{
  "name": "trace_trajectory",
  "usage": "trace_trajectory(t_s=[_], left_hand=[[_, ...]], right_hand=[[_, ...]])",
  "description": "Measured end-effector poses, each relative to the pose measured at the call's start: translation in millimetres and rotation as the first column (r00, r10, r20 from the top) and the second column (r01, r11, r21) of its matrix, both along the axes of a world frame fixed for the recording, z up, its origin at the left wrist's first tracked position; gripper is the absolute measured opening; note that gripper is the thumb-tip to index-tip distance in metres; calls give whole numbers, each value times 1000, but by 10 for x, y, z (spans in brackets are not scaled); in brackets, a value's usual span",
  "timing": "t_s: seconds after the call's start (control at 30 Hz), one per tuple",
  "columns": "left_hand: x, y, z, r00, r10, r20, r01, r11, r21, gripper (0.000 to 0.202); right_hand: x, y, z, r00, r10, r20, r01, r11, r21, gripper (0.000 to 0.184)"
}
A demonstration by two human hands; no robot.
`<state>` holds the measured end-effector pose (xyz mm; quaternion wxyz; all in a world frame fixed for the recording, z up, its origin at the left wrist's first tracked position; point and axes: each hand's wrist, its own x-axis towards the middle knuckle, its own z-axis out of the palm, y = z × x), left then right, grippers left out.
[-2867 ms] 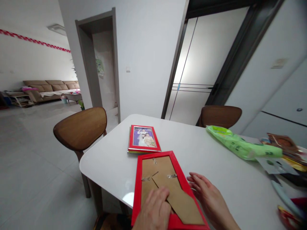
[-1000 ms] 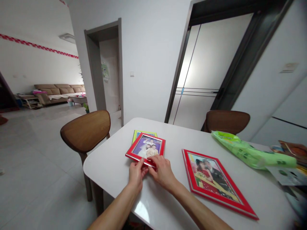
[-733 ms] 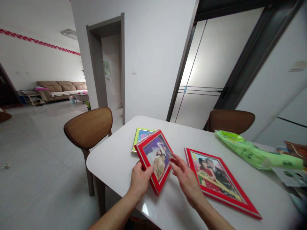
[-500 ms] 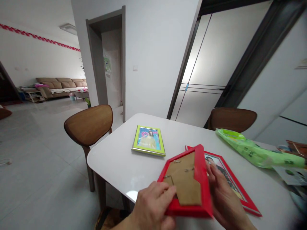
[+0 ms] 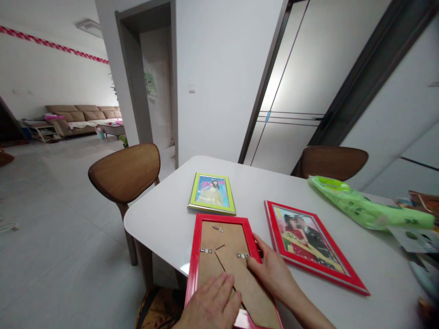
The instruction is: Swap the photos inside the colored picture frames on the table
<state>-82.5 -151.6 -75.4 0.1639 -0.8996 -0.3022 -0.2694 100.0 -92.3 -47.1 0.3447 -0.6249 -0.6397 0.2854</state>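
A red picture frame (image 5: pixel 198 242) lies back side up at the near edge of the table, its brown backing board and metal clips showing. My left hand (image 5: pixel 214 301) rests flat on the lower part of the backing, fingers stretched out. Around the frame's right edge, my right hand (image 5: pixel 270 269) has its thumb on the back and its fingers along the side. To the right, a second red picture frame (image 5: pixel 312 242) lies face up with a photo of two people. Beyond my hands sits a lime-green picture frame (image 5: pixel 211 194) with a photo of a person in a pale dress.
The white table (image 5: pixel 164 224) has a rounded left corner. A green plastic bag (image 5: pixel 370 208) and other packaging lie at its right. Wooden chairs stand at the left (image 5: pixel 128 171) and far side (image 5: pixel 332 162). A sofa (image 5: pixel 78 119) is in the room beyond.
The red frame in my hands has turned from tilted to flatter and moved left, uncovering the second red frame. My left hand has gone from gripping its edge to lying on the backing.
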Motion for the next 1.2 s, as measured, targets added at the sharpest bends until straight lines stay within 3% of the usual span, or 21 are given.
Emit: trace_trajectory(t_s=[0.1,0.3,0.57,0.7,0.77,0.87,0.93,1.07,1.2], left_hand=[[9,-3,-78,1000,19,12,-19,1000,-19,24],[-20,2,-49,999,3,-49,-9,992,-125,24],[-22,7,63,993,-56,-102,24,955,-297,27],[-128,17,160,992,-123,-19,100,875,-474,38],[-238,36,212,997,-56,49,74,836,-543,47],[-395,102,214,962,233,140,-113,811,-575,56],[-451,160,162,917,362,165,-201,780,-593,59],[-452,225,61,898,393,196,-194,754,-627,58],[-440,217,64,889,401,223,-174,745,-644,58]], right_hand=[[5,12,-131,969,-23,248,-4,994,106,51],[3,-3,-184,881,5,472,-93,982,162,39],[-31,47,-122,845,35,534,-150,973,173,28],[-46,38,-71,844,25,536,-151,970,192,27],[-127,20,-27,848,47,528,-180,962,203,28],[-374,5,44,864,195,464,-308,934,181,26],[-578,25,74,851,291,437,-388,909,150,23],[-873,136,66,837,308,453,-402,907,127,19],[-870,194,71,842,306,444,-396,910,124,19]])
